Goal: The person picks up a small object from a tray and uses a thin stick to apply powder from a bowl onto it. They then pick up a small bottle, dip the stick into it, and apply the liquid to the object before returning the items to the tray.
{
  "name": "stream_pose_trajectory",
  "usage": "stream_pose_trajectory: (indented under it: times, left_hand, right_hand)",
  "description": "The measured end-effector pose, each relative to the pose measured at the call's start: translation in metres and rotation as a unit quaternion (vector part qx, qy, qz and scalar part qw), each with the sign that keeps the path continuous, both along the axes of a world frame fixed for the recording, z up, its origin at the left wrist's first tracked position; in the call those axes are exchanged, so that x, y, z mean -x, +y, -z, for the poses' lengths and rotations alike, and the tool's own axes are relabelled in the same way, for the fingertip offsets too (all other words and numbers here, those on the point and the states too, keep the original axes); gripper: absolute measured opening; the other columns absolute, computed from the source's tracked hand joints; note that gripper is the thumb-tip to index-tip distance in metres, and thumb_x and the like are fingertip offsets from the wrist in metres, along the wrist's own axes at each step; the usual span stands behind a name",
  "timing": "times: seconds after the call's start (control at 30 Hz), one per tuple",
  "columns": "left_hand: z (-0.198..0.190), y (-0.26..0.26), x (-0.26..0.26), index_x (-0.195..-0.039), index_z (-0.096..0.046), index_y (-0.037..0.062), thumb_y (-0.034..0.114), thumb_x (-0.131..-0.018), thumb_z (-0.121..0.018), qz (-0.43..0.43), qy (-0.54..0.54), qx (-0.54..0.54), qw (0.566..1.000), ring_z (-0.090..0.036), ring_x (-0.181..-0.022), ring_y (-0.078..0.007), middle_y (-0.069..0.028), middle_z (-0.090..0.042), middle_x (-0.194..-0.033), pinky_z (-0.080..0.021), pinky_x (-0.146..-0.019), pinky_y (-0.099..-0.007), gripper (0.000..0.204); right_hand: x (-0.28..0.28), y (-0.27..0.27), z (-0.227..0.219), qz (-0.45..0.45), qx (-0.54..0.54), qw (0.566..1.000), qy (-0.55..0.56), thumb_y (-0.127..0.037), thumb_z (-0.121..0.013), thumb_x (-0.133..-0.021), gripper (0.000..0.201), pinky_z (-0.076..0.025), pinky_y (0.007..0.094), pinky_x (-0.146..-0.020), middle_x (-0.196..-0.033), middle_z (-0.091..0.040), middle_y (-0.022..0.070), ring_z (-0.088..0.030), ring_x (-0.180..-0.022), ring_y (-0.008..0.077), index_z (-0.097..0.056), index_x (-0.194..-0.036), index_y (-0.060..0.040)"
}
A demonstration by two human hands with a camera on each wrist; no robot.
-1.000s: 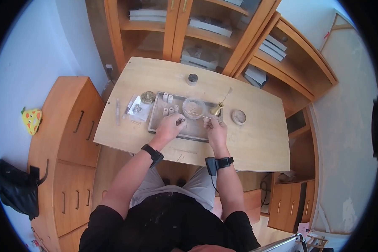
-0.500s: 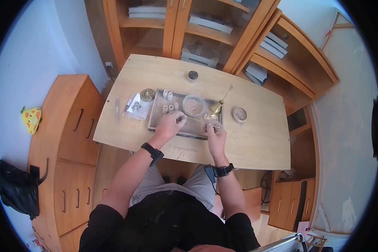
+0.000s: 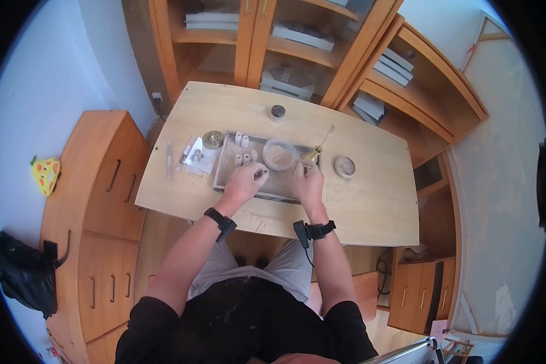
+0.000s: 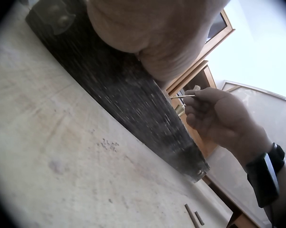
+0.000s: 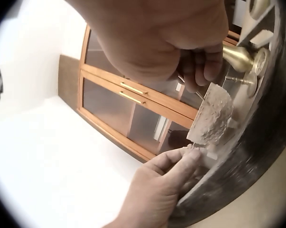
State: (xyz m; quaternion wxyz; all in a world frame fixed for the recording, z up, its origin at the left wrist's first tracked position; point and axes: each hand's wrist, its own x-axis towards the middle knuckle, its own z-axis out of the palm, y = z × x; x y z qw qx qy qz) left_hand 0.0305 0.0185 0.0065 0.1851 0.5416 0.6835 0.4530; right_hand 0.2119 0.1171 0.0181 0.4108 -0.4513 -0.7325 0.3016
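Observation:
My left hand (image 3: 244,183) is over the front left of the dark-edged tray (image 3: 273,197), thumb and fingertips pinching something small, mostly hidden. To its right my right hand (image 3: 310,187) holds a thin stick, which shows in the left wrist view as a pale stick (image 4: 182,96) between thumb and fingers. Behind both hands, a clear bowl (image 3: 279,155) of pale, rough material stands in the tray. A brass vase (image 3: 312,156) is just beyond my right hand. Several small whitish cylinders (image 3: 246,159) stand at the tray's left.
Left of the tray lie a round ornate brass piece (image 3: 213,139) and a white sheet (image 3: 201,156) with small items. A dark-lidded jar (image 3: 278,113) stands behind, a round container (image 3: 344,167) to the right. Small sticks (image 3: 260,227) lie near the front edge.
The stick first reached into the bowl, then spanned toward my left hand. My right hand has since shifted slightly left and away from me. My left hand has barely moved.

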Motion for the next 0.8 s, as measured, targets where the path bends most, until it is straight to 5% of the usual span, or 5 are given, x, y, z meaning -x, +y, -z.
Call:
stream_pose_trajectory:
  times: [0.13,0.33,0.63,0.8]
  left_hand:
    - [0.000,0.001,0.000,-0.106,-0.073,0.0020,0.023,-0.092,-0.074,0.000,0.000,0.009,1.000,-0.075,-0.087,-0.0286,-0.0173,-0.076,-0.096,-0.058,-0.079,-0.0378,0.025]
    - [-0.002,-0.001,0.000,-0.107,-0.073,0.0016,0.022,-0.092,-0.074,0.003,0.002,0.009,1.000,-0.075,-0.087,-0.0280,-0.0171,-0.076,-0.096,-0.058,-0.080,-0.0375,0.025]
    - [-0.002,0.000,0.000,-0.106,-0.072,0.0018,0.021,-0.092,-0.073,0.010,-0.008,0.005,1.000,-0.074,-0.087,-0.0294,-0.0172,-0.075,-0.096,-0.058,-0.079,-0.0388,0.024]
    - [-0.003,-0.002,-0.001,-0.103,-0.072,0.0025,0.020,-0.092,-0.072,0.003,-0.013,-0.006,1.000,-0.073,-0.088,-0.0335,-0.0178,-0.074,-0.096,-0.057,-0.078,-0.0418,0.021]
  right_hand:
    - [0.001,0.003,0.009,-0.036,0.171,0.962,0.210,-0.012,-0.059,-0.100,0.020,-0.055,0.0318,-0.071,-0.085,-0.074,0.0142,-0.068,-0.072,0.0205,-0.069,-0.101,0.0049]
    - [-0.015,0.006,0.027,-0.070,0.319,0.865,0.381,-0.011,-0.056,-0.104,0.020,-0.054,0.0306,-0.078,-0.098,-0.073,0.0111,-0.067,-0.085,0.0163,-0.067,-0.113,0.0034]
    - [-0.026,-0.007,0.016,-0.104,0.328,0.844,0.412,-0.010,-0.054,-0.105,0.019,-0.053,0.0295,-0.077,-0.095,-0.071,0.0092,-0.065,-0.083,0.0162,-0.067,-0.113,0.0031]
    - [-0.026,-0.024,0.019,-0.102,0.269,0.890,0.353,-0.011,-0.057,-0.105,0.018,-0.053,0.0285,-0.078,-0.095,-0.070,0.0072,-0.064,-0.083,0.0138,-0.067,-0.113,0.0019]
